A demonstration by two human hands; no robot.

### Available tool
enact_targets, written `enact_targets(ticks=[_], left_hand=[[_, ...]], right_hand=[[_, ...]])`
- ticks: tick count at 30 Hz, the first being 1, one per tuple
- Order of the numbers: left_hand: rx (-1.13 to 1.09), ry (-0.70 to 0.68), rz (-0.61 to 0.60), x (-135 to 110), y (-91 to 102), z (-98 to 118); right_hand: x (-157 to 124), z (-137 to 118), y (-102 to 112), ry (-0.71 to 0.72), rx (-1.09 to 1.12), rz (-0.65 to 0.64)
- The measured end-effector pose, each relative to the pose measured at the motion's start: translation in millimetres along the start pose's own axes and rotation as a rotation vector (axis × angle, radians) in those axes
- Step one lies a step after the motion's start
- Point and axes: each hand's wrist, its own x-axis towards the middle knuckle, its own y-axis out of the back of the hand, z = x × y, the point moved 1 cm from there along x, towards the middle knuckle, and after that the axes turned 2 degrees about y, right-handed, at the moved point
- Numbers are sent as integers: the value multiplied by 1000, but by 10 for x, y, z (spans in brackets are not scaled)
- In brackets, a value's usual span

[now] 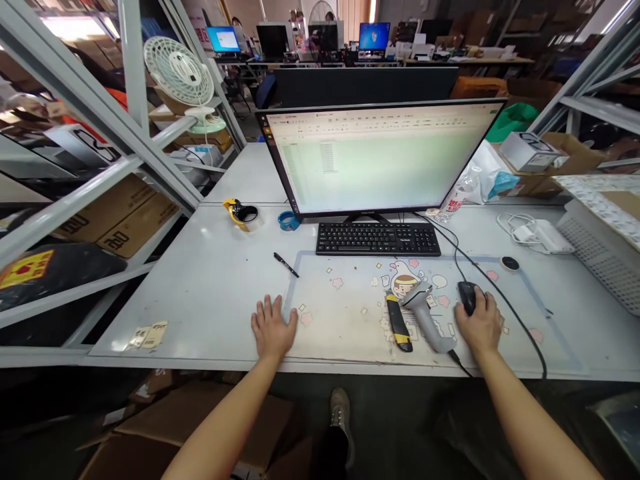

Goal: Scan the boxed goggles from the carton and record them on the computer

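Observation:
My left hand (274, 328) lies flat on the desk with its fingers spread, at the left border of a printed desk mat (340, 327). It holds nothing. On the right, my right hand (481, 323) rests over a black computer mouse (467, 297), fingers curled round it. Just left of that hand lies a grey barcode scanner (429, 320), and beside it a black and yellow utility knife (399, 323). A black pen (286, 264) lies above my left hand. Behind the mat stand a black keyboard (379, 239) and a monitor (385, 157) showing a spreadsheet.
A tape dispenser (243, 215) and a blue tape roll (289, 221) sit left of the monitor. At right are a small round roll (509, 263), a white adapter with cable (543, 235) and a grey basket (600, 247). A cable (500, 293) crosses the right side. Metal posts frame the desk.

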Motion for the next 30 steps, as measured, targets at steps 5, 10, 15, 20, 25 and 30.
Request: enact_targets(ticks=[5, 10, 15, 20, 25, 30], left_hand=[[10, 5, -10, -1, 21, 8], [-1, 8, -7, -5, 20, 13], [-4, 6, -6, 2, 0, -4], [-4, 6, -10, 2, 9, 5], [-4, 19, -25, 1, 24, 27], [-14, 12, -13, 2, 18, 25]], right_hand=[[-41, 11, -72, 56, -13, 30], [-40, 37, -86, 43, -20, 28], [-39, 41, -102, 29, -24, 50], [-41, 41, -98, 11, -12, 90], [-30, 38, -90, 0, -11, 88], [-32, 33, -89, 1, -33, 67]])
